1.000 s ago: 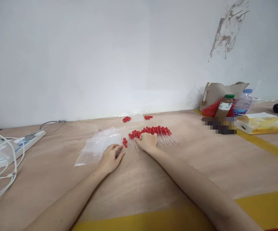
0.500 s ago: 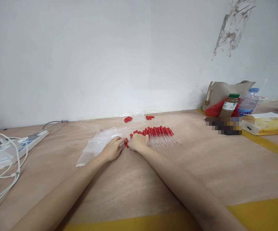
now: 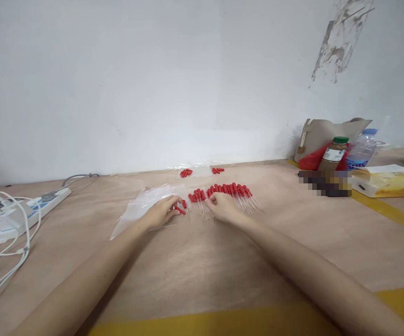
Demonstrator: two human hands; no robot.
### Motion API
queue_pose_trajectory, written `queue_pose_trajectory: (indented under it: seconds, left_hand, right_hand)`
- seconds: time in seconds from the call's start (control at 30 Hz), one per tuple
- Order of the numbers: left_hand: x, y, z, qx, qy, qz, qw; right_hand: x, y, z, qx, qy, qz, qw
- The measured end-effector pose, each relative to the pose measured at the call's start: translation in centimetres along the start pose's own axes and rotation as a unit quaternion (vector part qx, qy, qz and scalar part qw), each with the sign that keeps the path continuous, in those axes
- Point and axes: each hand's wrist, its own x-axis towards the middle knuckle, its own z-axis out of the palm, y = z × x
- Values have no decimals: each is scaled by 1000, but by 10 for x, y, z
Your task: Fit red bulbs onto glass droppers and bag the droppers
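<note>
Droppers with red rubber bulbs and thin clear tubes [image 3: 246, 204] lie side by side in a row on the brown surface. My right hand [image 3: 221, 205] is over the middle of this row, thumb and forefinger pinched on a dropper mostly hidden by the fingers. To the left, my left hand [image 3: 162, 211] rests by the edge of a clear plastic bag [image 3: 128, 221], its fingers curled around a loose red rubber bulb [image 3: 180, 211]. Another red bulb [image 3: 184, 204] lies just beyond its fingertips, and a thin clear tube [image 3: 189, 215] lies close by.
Two small heaps of red bulbs [image 3: 186, 173] lie on clear plastic near the wall. A power strip [image 3: 48, 207] with white cables [image 3: 27, 233] is at left. At right are a green-capped bottle [image 3: 333, 154], a clear bottle [image 3: 363, 148], a beige bag [image 3: 317, 133] and a yellow tissue pack [image 3: 387, 182].
My right hand has moved right, away from my left hand, to the middle of the dropper row. The droppers it covered now show. My left hand has shifted slightly left.
</note>
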Motion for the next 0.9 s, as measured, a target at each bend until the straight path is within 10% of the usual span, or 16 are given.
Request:
queue_pose_trajectory:
  seconds: [0.37, 0.9]
  left_hand:
    - [-21, 80, 31, -201, 125, -98, 967]
    - [-24, 76, 57, -322, 138, -109, 930]
  right_hand:
    - [-51, 41, -21, 34, 121, -154, 980]
    - [-67, 35, 9, 40, 74, -224, 971]
